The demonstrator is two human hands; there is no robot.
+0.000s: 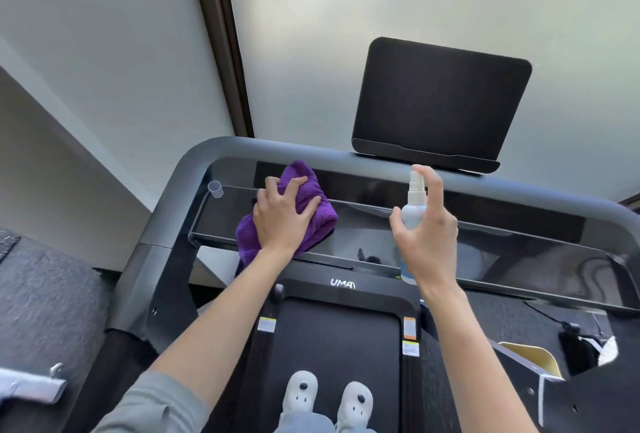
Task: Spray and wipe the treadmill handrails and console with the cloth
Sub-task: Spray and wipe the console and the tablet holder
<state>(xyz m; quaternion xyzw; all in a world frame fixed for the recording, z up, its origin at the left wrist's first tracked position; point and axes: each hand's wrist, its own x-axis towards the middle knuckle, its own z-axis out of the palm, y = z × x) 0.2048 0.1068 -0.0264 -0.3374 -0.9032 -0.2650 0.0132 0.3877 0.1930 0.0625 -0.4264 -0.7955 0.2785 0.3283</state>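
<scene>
My left hand (282, 218) presses a bunched purple cloth (304, 190) flat onto the left part of the glossy black console shelf (502, 242). A white spray bottle (414, 204) stands upright in my right hand (427, 235), forefinger resting on its pump top, nozzle facing the console's middle. The grey handrail (214, 152) curves around the back and left of the console. A black tablet holder (440, 100) rises from the rail behind the bottle.
A small clear cap (215, 189) stands on the console's far left end. The treadmill belt (332, 339) runs below, with my white slippers (325, 394) on it. Frosted glass panels stand behind; a grey carpeted surface lies left, and a box sits at lower right.
</scene>
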